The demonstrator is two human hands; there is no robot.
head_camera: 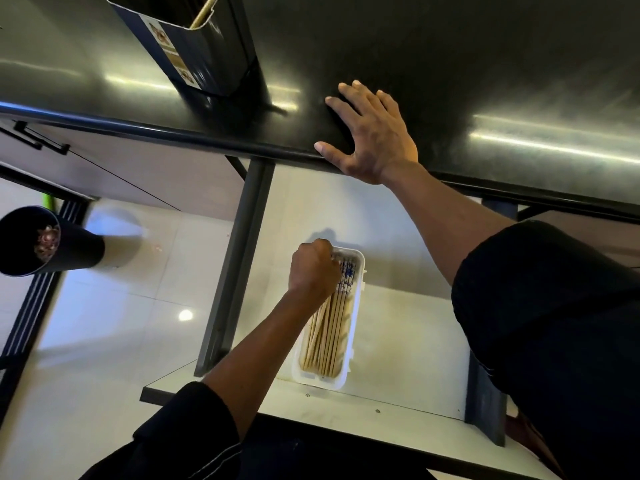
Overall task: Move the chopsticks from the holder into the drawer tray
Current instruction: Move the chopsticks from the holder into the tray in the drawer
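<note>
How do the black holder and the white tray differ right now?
The holder is black and stands upright on the counter; the tray is white and lies flat in the drawer. The holder shows one chopstick; the tray holds a bundle of chopsticks. Both are open-topped.

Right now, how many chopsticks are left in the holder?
1 in view: a chopstick pokes out of the holder's top, on the counter. Shorter ones may be hidden inside. The other chopsticks lie in the tray by the left hand.
</note>
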